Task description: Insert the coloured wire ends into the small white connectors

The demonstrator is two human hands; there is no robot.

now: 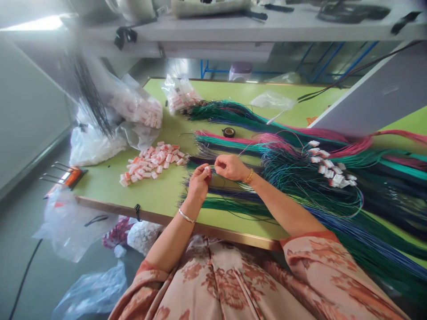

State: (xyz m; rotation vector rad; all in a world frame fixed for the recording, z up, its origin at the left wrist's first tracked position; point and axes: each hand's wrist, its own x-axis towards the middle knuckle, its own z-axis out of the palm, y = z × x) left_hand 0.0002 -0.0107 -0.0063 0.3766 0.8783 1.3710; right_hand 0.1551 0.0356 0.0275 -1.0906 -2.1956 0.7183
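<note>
My left hand (199,180) is closed around a small white connector housing (208,170), which shows between thumb and forefinger. Right beside it my right hand (232,168) makes a pinch; a thin wire seems to run from its fingertips toward the housing. Both hands hover over bundles of cut wires (233,193) in green, blue, dark and pink. Left of my hands lies a loose pile of white and orange connector housings (151,162). To the right, a cluster of white housings (333,166) sits on the wire ends.
A roll of black tape (228,132) lies behind my hands. Clear bags of housings (143,106) stand at the back left of the green table (100,184). A white shelf (233,33) spans the back, and a slanted white panel (376,93) stands at right.
</note>
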